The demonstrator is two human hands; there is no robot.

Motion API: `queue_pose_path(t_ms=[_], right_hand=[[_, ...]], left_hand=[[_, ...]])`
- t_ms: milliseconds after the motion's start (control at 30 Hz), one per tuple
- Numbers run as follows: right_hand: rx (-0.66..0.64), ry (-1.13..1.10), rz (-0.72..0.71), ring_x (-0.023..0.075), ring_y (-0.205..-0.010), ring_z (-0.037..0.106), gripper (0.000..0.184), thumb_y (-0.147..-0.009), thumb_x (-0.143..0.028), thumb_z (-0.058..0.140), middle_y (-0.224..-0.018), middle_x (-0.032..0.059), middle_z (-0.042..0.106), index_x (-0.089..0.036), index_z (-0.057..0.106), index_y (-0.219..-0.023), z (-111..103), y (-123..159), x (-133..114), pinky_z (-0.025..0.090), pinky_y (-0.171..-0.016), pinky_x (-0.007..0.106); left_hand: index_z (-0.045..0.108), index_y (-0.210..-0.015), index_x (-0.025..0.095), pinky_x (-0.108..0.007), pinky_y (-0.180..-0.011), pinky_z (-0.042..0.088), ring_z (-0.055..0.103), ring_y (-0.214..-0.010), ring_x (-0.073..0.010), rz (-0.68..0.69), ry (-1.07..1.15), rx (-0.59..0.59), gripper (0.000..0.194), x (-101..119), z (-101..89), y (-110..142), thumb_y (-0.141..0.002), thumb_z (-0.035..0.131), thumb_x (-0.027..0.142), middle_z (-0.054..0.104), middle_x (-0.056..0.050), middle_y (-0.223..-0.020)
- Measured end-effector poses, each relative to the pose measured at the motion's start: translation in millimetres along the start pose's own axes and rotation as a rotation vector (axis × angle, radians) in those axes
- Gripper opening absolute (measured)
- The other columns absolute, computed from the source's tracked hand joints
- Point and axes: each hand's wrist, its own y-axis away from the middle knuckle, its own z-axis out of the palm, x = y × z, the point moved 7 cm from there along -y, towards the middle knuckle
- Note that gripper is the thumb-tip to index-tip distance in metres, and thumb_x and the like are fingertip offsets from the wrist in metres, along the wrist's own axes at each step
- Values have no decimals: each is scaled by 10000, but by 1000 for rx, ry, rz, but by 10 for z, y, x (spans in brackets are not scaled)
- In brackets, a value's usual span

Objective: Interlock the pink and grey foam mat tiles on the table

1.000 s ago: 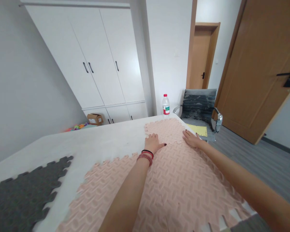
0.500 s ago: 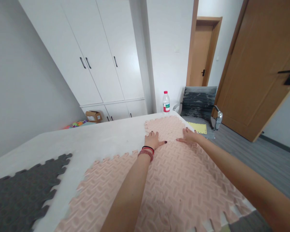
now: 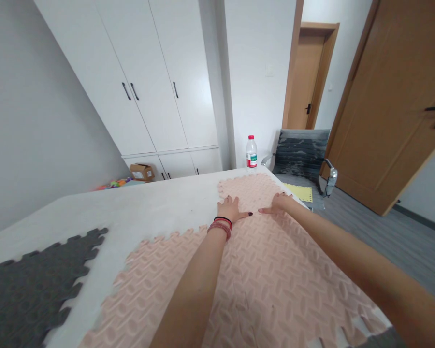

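Two pink foam puzzle mats lie on a white table point(image 3: 145, 212). The near pink mat point(image 3: 261, 280) meets the far pink mat point(image 3: 250, 186) along a toothed seam. My left hand point(image 3: 232, 209), with red and black bands on its wrist, lies flat and open on that seam. My right hand point(image 3: 280, 204) rests just to its right on the same seam, fingers stretched out, index finger pointing left toward my left thumb. Neither hand holds anything.
A dark grey foam mat point(image 3: 32, 285) lies at the table's near left. A water bottle point(image 3: 251, 152) stands at the far edge. Beyond it is a grey office chair point(image 3: 300, 154) with a yellow sheet point(image 3: 300, 192), a white wardrobe point(image 3: 155, 77), a cardboard box point(image 3: 142, 171) and brown doors point(image 3: 395, 106).
My right hand has slid left along the seam toward my left hand. The left hand has stayed pressed in place. The view has tilted slightly.
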Motion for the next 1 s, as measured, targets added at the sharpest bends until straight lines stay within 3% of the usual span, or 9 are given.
queue_pose_path(t_ms=[100,200,333,467,633,700,833,900,1000], right_hand=[[69,4,-102,390,-1183,477,1024,-667,-875,408,-1272,240,530,-79,507,-1303,-195,-153,76,276,-1024,565],[177,-13,-139,363,-1178,489,908,-770,-820,320,-1297,217,517,-134,439,-1355,-342,-408,175,332,-981,539],[235,-44,-178,327,-1277,398,855,-828,-768,278,-1427,194,385,-147,337,-1412,-161,-740,166,362,-981,495],[300,-60,-213,292,-1338,316,811,-878,-711,217,-1470,188,319,-110,313,-1414,67,-849,130,348,-1015,459],[488,-24,-281,320,-1288,379,669,-913,-600,310,-1415,209,394,-119,356,-1376,-75,-604,23,189,-1066,587],[573,-3,-347,309,-1297,367,617,-910,-532,386,-1429,196,379,-132,353,-1379,-171,-412,-93,103,-1097,571],[662,18,-465,271,-1306,361,523,-918,-439,384,-1468,141,343,-185,373,-1375,-233,23,-188,129,-1112,523],[665,21,-502,260,-1295,382,495,-912,-406,379,-1473,117,343,-203,394,-1364,-197,224,-69,170,-1105,517],[638,-2,-510,274,-1270,421,498,-891,-399,385,-1449,113,383,-193,433,-1343,-76,458,311,246,-1080,518]], left_hand=[[257,-1444,146,-572,-1019,293,252,-1367,-380,-5,12,-22,1072,-23,16,-44,-639,457,825,254,-271,-1489],[247,-1450,153,-568,-1016,309,249,-1370,-380,-5,18,-47,1117,-37,21,-82,-598,493,831,247,-264,-1496],[244,-1452,149,-546,-1016,328,252,-1370,-379,-9,23,-63,1112,-59,36,-111,-606,474,834,240,-260,-1500],[233,-1457,160,-546,-1037,300,241,-1376,-365,3,34,-38,1105,-93,51,-125,-614,456,839,238,-248,-1504],[284,-1441,155,-593,-1046,249,259,-1366,-371,-4,54,7,1063,-80,21,-51,-634,456,825,279,-245,-1488],[329,-1418,138,-639,-1052,181,268,-1357,-390,-27,61,42,1023,-43,-5,25,-657,451,811,277,-261,-1484],[411,-1360,113,-616,-1074,149,284,-1350,-396,-67,104,116,932,-73,-118,208,-693,486,759,241,-258,-1502],[429,-1343,124,-520,-1064,262,374,-1311,-354,-89,145,130,858,-256,-246,309,-730,483,722,321,-238,-1474],[436,-1330,105,-339,-976,384,507,-1209,-257,-154,193,155,696,-795,-545,555,-862,345,613,492,-207,-1360]])
